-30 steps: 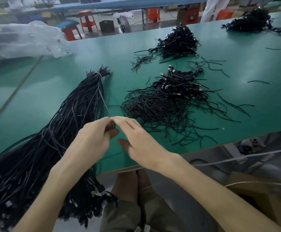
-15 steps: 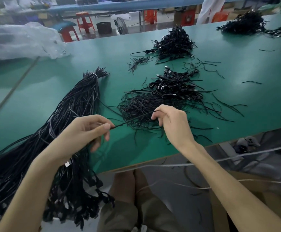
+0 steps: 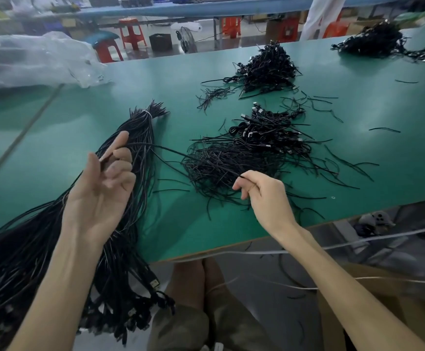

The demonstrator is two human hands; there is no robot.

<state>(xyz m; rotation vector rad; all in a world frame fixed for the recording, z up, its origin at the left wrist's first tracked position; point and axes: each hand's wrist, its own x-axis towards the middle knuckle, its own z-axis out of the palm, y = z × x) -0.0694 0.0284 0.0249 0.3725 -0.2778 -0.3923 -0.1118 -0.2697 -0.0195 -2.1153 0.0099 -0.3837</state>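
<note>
Compare with 0.5 s ago: find the left hand (image 3: 102, 188) turned palm-up and drawn back over the tied cable bundle (image 3: 140, 127), index finger straight, thumb spread, 3 remaining fingers curled where 1 black cable (image 3: 171, 151) leaves the hand. Trace that cable rightward, now stretched longer, across the loose cable pile (image 3: 252, 148) to the right hand (image 3: 264, 196), placed much as before and pinching the cable end between thumb and index finger, other fingers curled.

Locate the surroundings: clear plastic bag (image 3: 34, 59) at far left; white tie (image 3: 146, 113) at the bundle's far end; 2nd cable heap (image 3: 267, 69) beyond the loose pile; 3rd heap (image 3: 373, 39) at far right. Expect stray cut strands (image 3: 383, 129) right of the pile.

Note the bundle overhanging the near table edge (image 3: 231, 245) at left. Find open green table (image 3: 54, 138) left of the bundle and between bundle and pile.
</note>
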